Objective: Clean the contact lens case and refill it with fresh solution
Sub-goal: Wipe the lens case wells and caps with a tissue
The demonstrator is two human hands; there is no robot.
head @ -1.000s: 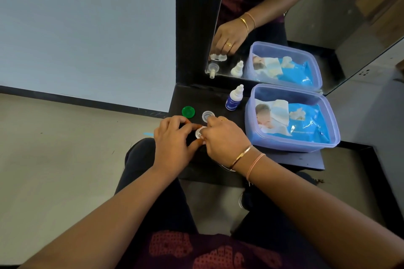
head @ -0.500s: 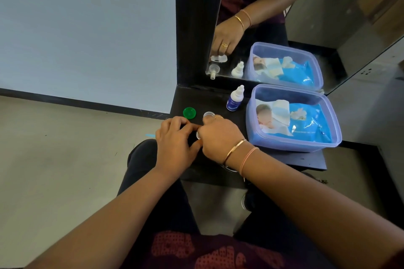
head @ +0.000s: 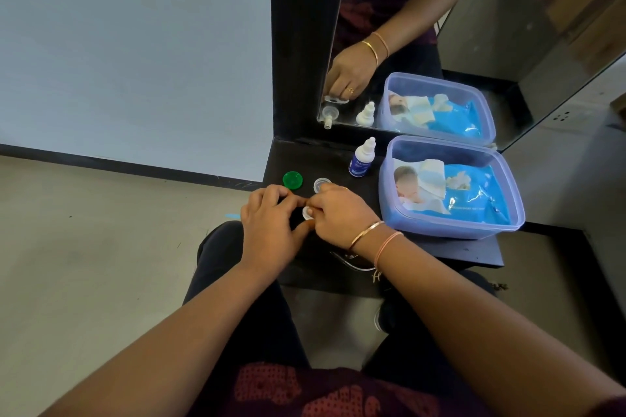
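Your lens case (head: 307, 213) lies on the black shelf (head: 440, 250), nearer you than the bottle (head: 362, 159) and to its left. Both hands pinch it: your left hand (head: 271, 223) curls round one end, and your right hand (head: 342, 213) closes its fingers over the other. It is probably light, stiff and slippery when wet, so grip the outer rims. Only a white sliver shows, and whatever your right fingertips are doing inside the well is hidden.

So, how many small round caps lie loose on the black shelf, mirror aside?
2: a green round plastic cap at the left of the black shelf, and a clear round plastic cap to its right, just beyond the right hand. It and the left hand may hide more.
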